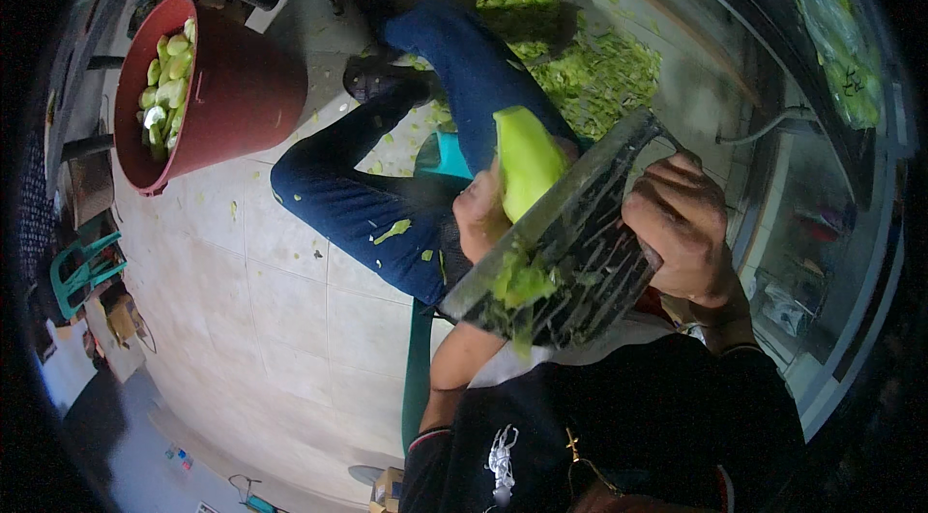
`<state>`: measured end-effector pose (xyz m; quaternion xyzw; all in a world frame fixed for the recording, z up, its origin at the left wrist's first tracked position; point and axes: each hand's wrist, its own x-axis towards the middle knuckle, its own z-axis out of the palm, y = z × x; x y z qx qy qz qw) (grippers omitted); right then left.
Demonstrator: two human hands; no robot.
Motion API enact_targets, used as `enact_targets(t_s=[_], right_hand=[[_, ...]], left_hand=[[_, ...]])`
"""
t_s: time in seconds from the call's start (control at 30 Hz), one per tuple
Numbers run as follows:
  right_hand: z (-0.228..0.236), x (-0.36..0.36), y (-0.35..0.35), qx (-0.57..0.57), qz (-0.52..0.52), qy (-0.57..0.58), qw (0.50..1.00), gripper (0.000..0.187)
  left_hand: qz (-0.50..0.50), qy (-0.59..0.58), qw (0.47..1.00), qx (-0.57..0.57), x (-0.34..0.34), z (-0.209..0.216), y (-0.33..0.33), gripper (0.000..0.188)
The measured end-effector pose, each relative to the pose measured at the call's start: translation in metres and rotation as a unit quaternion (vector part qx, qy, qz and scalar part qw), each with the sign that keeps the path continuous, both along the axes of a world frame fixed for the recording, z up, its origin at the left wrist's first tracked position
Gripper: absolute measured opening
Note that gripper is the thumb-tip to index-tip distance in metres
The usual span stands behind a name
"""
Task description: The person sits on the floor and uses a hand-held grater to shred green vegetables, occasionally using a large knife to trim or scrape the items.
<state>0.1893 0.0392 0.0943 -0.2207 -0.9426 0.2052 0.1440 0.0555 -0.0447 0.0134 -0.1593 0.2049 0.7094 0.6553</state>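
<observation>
My left hand [478,218] is closed around a smooth, light green vegetable [528,165] and holds it up over my lap; its exact kind is unclear. My right hand [681,228] grips a broad, dark cleaver [590,262], its fist closed at the blade's right end, where the handle is mostly hidden. In this view the blade's upper long edge crosses the vegetable's lower side; whether it touches cannot be told. Wet streaks cover the blade face, and a crumpled green scrap [524,283] clings to it. The blade hides part of my left hand and wrist.
Left of my legs stands a tilted red bucket [242,87] holding several pale green pieces. Green peelings [604,73] lie heaped beyond my knees, beside a round basin [483,15] with green lumps. A dark-framed table [822,78] bears a plastic bag [831,39] at right. A green chair [87,271] stands far left.
</observation>
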Motion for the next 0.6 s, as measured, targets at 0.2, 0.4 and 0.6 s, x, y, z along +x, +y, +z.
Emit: enact_targets(t_s=[0.2,0.4,0.6], right_hand=[[-0.006,-0.004,-0.008,0.01,-0.015,-0.003,1.0,0.032],[-0.008,-0.005,-0.012,0.004,0.009,-0.007,1.0,0.03],[-0.013,-0.004,-0.015,0.03,-0.001,-0.022,0.999,0.027]], left_hand=[[0.022,-0.085,0.996,0.033,-0.003,-0.016,0.004,0.051],[0.016,0.017,0.999,-0.039,-0.007,0.004,0.011,0.06],[0.0,-0.05,0.995,-0.09,-0.012,0.018,0.014,0.068]])
